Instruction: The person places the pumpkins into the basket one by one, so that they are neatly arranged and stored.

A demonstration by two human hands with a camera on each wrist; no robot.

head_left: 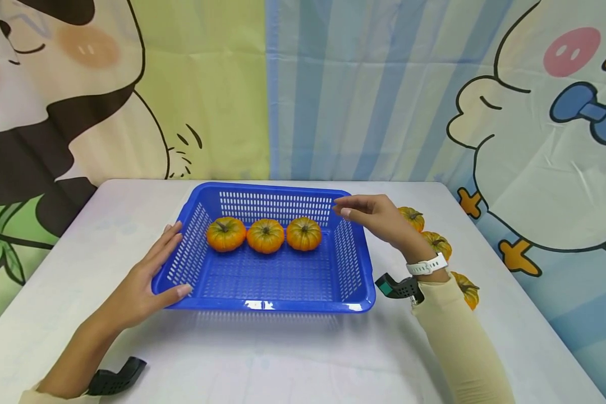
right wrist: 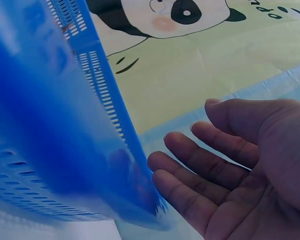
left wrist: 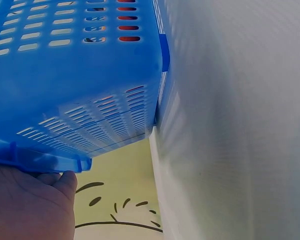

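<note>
A blue plastic basket (head_left: 262,304) with slotted walls stands on the table. Three small orange-and-green pumpkins line up along its back: a left one (head_left: 226,234), a middle one (head_left: 265,236) and a right one (head_left: 304,234). My left hand (head_left: 140,287) rests at the basket's left front corner, thumb over the rim and straight fingers along the left side. Over the back right corner is my right hand (head_left: 371,216), fingers loosely bent with nothing in them. The right wrist view shows its palm and fingers (right wrist: 205,175) close beside the rim.
To the right, partly behind my right arm, lie more pumpkins: a far one (head_left: 412,219), a middle one (head_left: 436,245) and a near one (head_left: 467,290). A white cloth covers the table (head_left: 262,359). Behind it hangs a cartoon-printed curtain (head_left: 333,90).
</note>
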